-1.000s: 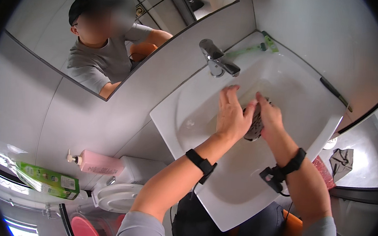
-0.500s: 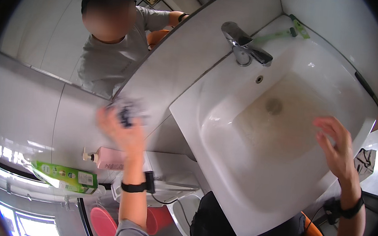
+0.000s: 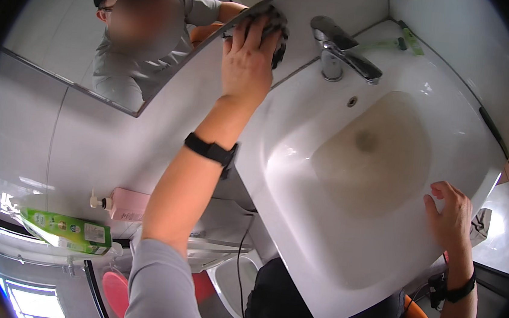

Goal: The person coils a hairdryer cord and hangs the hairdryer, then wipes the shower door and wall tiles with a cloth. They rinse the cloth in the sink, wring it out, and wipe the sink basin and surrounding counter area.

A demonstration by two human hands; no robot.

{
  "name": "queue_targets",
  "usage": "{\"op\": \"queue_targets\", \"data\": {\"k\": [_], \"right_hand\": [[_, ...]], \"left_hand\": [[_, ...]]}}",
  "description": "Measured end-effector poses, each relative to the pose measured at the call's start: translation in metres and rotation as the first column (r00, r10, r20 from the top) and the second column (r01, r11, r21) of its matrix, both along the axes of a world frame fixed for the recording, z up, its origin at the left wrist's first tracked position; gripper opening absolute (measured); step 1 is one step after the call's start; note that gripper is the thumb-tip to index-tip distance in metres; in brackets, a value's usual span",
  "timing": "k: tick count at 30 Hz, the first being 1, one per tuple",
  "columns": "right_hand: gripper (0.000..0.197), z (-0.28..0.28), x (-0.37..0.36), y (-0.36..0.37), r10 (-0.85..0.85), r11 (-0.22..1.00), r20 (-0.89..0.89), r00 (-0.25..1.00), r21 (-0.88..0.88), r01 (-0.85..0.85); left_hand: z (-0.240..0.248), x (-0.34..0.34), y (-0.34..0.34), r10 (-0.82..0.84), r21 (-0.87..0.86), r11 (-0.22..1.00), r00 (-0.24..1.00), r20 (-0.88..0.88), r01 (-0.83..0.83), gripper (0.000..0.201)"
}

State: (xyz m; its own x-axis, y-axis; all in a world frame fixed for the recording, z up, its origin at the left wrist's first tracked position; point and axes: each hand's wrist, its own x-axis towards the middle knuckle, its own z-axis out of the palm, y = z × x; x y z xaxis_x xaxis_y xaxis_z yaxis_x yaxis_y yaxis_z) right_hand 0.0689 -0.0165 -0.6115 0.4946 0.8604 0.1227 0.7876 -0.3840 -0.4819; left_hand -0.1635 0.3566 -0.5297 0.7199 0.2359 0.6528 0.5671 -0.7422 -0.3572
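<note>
My left hand [image 3: 248,61] presses a crumpled dark-and-grey cloth [image 3: 276,24] against the tiled wall, right at the lower edge of the mirror [image 3: 54,26]. Its fingers are bent over the cloth and hide part of it. Over the right rim of the white washbasin [image 3: 301,248] hangs my right hand [image 3: 450,215], empty, with fingers loosely curled and the thumb apart. Shallow cloudy water [image 3: 381,164] covers the basin's bottom. The chrome faucet [image 3: 342,51] stands at the basin's back, to the right of my left hand.
A green razor-like item [image 3: 391,44] lies on the basin's back ledge. Left of the basin are a pink pump bottle [image 3: 126,204] and a green package [image 3: 69,232]. Below sits a red basin [image 3: 114,292]. A grey cloth [image 3: 480,226] lies beyond my right hand.
My left hand has carried the cloth up and right, from the wall below the mirror's corner to farther along its edge. My right hand has lowered slightly, its fingers more curled.
</note>
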Motion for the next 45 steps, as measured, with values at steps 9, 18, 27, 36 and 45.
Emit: {"op": "queue_targets", "data": {"k": [9, 18, 27, 36, 45], "right_hand": [[0.016, 0.005, -0.004, 0.000, -0.025, 0.998, -0.008, 1.000, 0.056, 0.025], [0.013, -0.003, -0.005, 0.005, -0.041, 0.997, -0.005, 0.999, 0.065, 0.041], [0.016, -0.004, -0.004, 0.001, -0.106, 0.993, 0.001, 0.994, 0.047, 0.106], [0.013, -0.012, -0.004, 0.000, -0.029, 0.997, 0.020, 0.999, 0.069, 0.028], [0.015, -0.015, 0.003, -0.005, -0.059, 0.997, 0.026, 0.998, 0.056, 0.057]], "left_hand": [[-0.039, -0.221, -0.049, 0.331, 0.172, 0.910, 0.911, 0.248, -0.377, 0.043], [0.004, -0.102, -0.020, 0.067, 0.068, 0.996, 0.993, -0.097, -0.061, 0.035], [-0.078, -0.201, -0.026, 0.198, 0.060, 0.975, 0.963, 0.183, -0.212, 0.051], [-0.121, -0.259, -0.069, 0.428, -0.273, 0.891, 0.871, 0.242, -0.362, 0.051], [0.145, -0.210, -0.007, 0.135, 0.594, 0.755, 0.952, 0.274, -0.278, 0.053]]}}
